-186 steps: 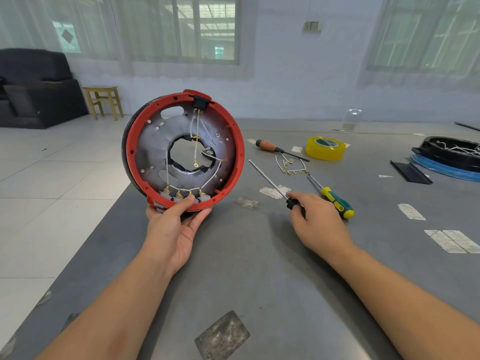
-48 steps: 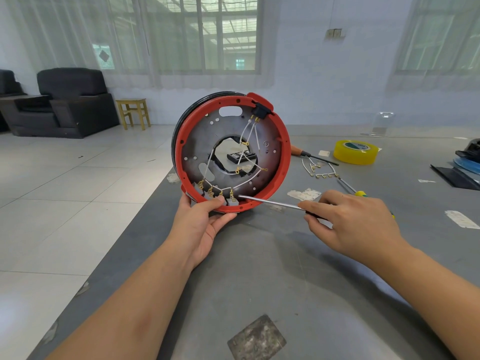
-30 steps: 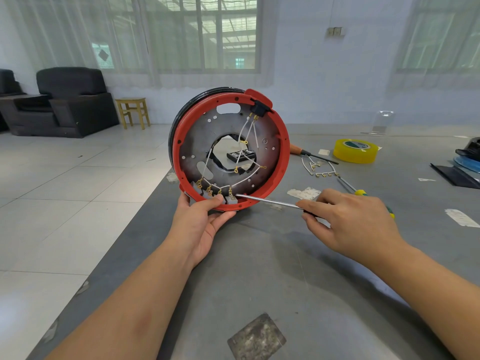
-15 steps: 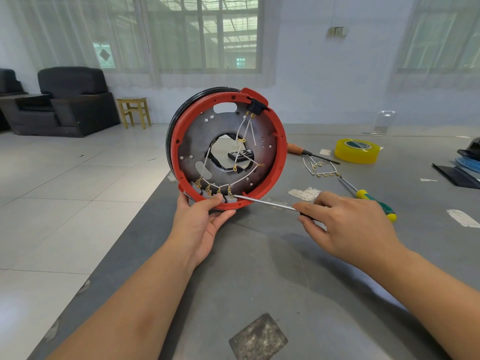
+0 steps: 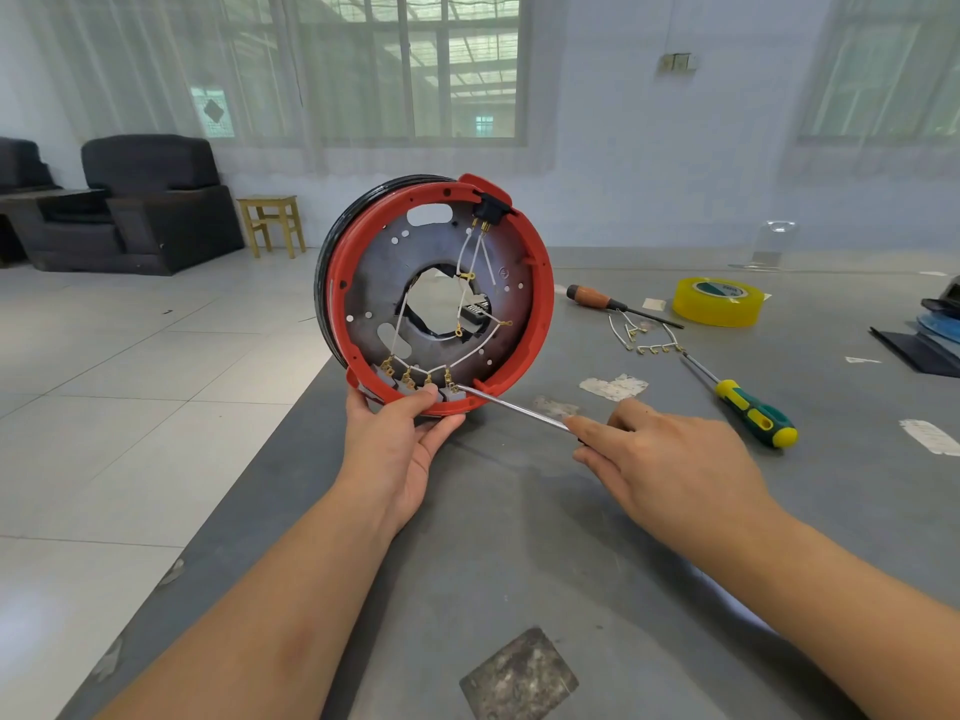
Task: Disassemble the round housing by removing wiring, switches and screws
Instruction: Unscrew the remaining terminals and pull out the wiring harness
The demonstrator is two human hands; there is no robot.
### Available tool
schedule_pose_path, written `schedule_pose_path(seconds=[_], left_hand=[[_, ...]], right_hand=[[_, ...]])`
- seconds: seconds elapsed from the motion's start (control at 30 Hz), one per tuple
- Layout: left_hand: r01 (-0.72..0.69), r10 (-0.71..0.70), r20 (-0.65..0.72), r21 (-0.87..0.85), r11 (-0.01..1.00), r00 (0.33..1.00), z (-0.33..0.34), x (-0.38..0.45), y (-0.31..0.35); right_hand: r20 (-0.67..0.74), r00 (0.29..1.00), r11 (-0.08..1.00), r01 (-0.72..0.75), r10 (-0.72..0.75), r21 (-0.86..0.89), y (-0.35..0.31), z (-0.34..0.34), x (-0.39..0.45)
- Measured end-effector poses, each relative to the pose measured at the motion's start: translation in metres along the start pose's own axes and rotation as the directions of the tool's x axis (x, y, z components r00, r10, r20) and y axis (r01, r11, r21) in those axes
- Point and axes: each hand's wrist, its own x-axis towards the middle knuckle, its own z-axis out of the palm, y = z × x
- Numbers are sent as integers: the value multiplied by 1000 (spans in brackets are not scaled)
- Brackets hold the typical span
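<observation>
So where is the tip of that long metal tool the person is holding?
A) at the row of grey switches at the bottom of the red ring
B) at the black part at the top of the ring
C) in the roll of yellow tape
A: the right hand holds the screwdriver, whose tip meets the rightmost of the grey switches at the bottom of the round housing.

- A makeshift repair workshop, set up in a plain tiled room, is suggested.
- A broad grey counter (image 5: pixel 649 537), scuffed and marked with torn tape scraps, is seen as the work surface.
- On the counter, hand tools are scattered: a green-and-yellow screwdriver (image 5: pixel 753 413), and beyond it a wooden-handled screwdriver (image 5: pixel 602 301).
- A yellow tape roll (image 5: pixel 719 301) and loose wire pieces (image 5: pixel 644 337) are seen near the wooden-handled screwdriver.
- Beyond the counter's left edge, dark armchairs (image 5: pixel 150 200) and a small wooden stool (image 5: pixel 272 220) are placed on the white-tiled floor below curtained windows.
</observation>
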Motion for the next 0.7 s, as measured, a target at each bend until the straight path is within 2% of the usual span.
schedule_pose_path(seconds=[0.3,0.7], left_hand=[[0,0,-18,3,1000,1000,0,1,0],[22,-23,-22,-67,997,999,-1,1,0]], right_hand=[[145,989,1000,-28,29,-11,-2,-6,2],[148,986,997,-73,73,-7,-23,-1,1]])
